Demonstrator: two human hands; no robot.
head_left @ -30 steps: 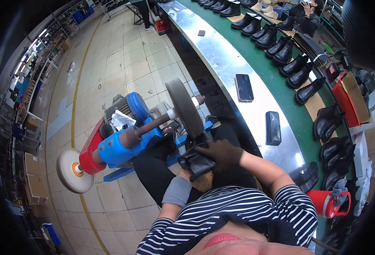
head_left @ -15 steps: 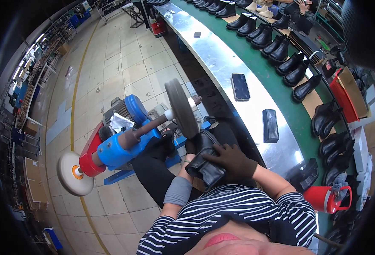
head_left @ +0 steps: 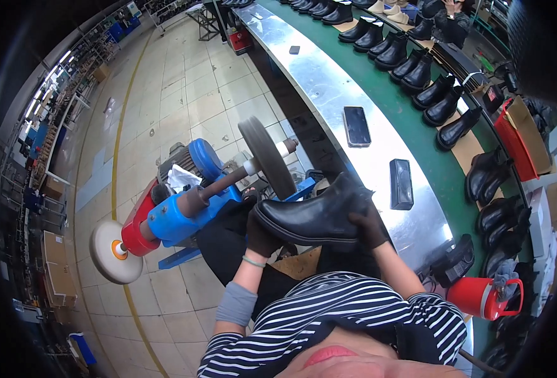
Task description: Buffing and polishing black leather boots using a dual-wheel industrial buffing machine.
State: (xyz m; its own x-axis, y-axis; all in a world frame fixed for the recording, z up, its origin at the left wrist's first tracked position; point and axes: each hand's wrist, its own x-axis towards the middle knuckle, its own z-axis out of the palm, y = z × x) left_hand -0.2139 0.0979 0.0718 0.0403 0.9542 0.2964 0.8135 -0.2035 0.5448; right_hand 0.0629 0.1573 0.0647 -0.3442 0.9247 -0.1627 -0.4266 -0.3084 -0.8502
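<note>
A black leather ankle boot [head_left: 316, 217] lies sideways across my lap, its toe to the left and its shaft to the right. My left hand [head_left: 261, 238], in a dark glove, grips the toe from below; the fingers are partly hidden under it. At the other end my right hand [head_left: 371, 227], gloved too, is closed round the heel and back of the shaft. Just beyond the toe is the dark buffing wheel [head_left: 267, 157] on its shaft, and the boot appears apart from it. The wheel belongs to a blue and red polishing machine [head_left: 176, 217].
A pale wheel [head_left: 116, 252] sits on the machine's left end. On the metal bench [head_left: 329, 94] to my right lie a phone [head_left: 357, 127] and a black block [head_left: 401, 184]. Behind them several black boots [head_left: 417, 75] line a green surface. A red mug [head_left: 477, 298] stands near my right elbow.
The boot has come back from the wheel and turned, from toe away from me to lying sideways. My left hand has moved to the toe, and my right hand to the heel end.
</note>
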